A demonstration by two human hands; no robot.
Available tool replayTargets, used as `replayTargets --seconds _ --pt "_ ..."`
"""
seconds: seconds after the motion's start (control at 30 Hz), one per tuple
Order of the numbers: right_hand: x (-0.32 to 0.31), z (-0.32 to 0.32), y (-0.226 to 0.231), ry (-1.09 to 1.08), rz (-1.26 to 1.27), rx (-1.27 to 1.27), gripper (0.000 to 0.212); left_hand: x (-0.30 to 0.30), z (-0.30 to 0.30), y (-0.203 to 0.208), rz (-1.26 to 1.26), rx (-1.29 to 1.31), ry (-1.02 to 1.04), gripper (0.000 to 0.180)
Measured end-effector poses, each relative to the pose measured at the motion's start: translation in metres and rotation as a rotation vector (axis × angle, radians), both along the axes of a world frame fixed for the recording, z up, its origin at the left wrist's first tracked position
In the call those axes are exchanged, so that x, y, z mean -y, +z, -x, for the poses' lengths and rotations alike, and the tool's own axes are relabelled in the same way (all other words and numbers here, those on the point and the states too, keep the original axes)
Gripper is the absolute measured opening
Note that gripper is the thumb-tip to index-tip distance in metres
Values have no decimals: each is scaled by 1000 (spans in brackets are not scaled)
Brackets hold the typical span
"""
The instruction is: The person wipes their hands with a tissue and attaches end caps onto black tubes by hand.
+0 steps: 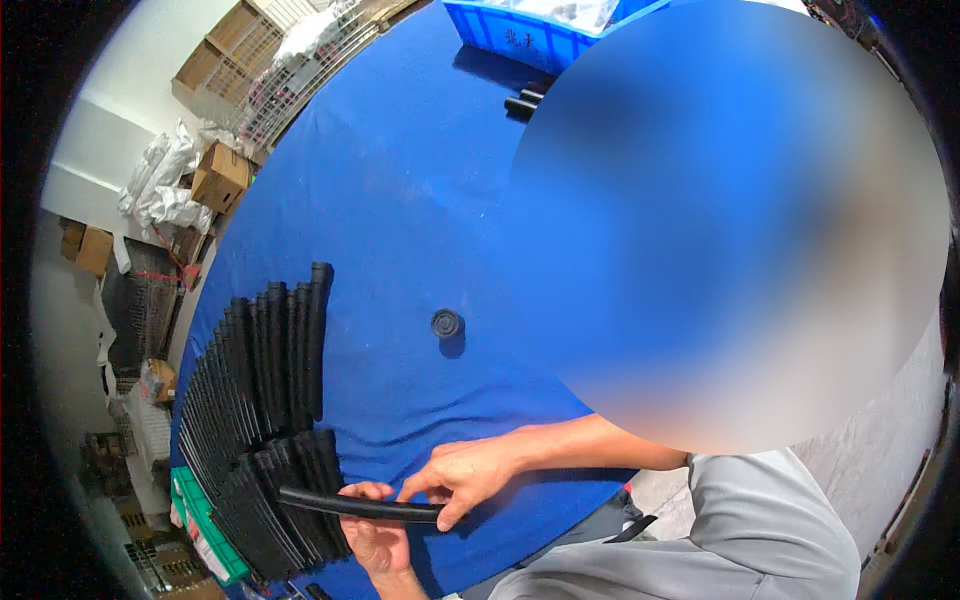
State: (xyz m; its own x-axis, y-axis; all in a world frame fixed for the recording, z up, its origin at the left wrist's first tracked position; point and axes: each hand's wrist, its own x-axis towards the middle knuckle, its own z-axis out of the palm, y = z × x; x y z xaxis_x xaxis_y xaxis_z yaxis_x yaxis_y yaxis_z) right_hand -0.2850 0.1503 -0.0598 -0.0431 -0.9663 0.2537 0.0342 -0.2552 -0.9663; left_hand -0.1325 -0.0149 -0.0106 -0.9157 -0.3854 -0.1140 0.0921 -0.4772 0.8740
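A slim black tube (330, 503) lies level across my two hands near the front of the blue-covered table. My left hand (375, 540) is closed around its middle from below. At its right end my right hand (475, 475) has thumb and fingers pinched on the tube. Beside the tube's left end, many similar black tubes (265, 360) lie side by side in two rows, one beyond the other. A short, round black piece (447, 323) stands alone on the cloth beyond my hands.
A blue crate (520, 38) with clear plastic inside sits at the far edge, with several black tubes (522, 104) near it. A green tray (205, 530) lies at the left edge. Cardboard boxes (222, 175) stand past the table. A large blurred circle hides the right side.
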Motion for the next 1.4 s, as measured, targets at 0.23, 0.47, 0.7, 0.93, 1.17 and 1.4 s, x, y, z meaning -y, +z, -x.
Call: replayTargets --seconds 0.23,0.47,0.7,0.93,1.17,1.4 --pt "-6 11 2 -64 49 -35 46 -10 18 7 188 90 59 73" --pt "0 21 -1 -220 -83 207 64 0 5 7 321 343 -196 54" --pt "-8 21 6 4 -29 274 56 10 -4 -4 381 413 -433 47" --pt "1 10 0 -6 29 302 41 1 -18 -5 472 437 -320 44" --pt "-9 17 7 5 6 263 49 3 -20 -5 407 579 -308 56" --pt "-10 18 7 86 7 332 40 13 -36 -9 329 550 -357 65"
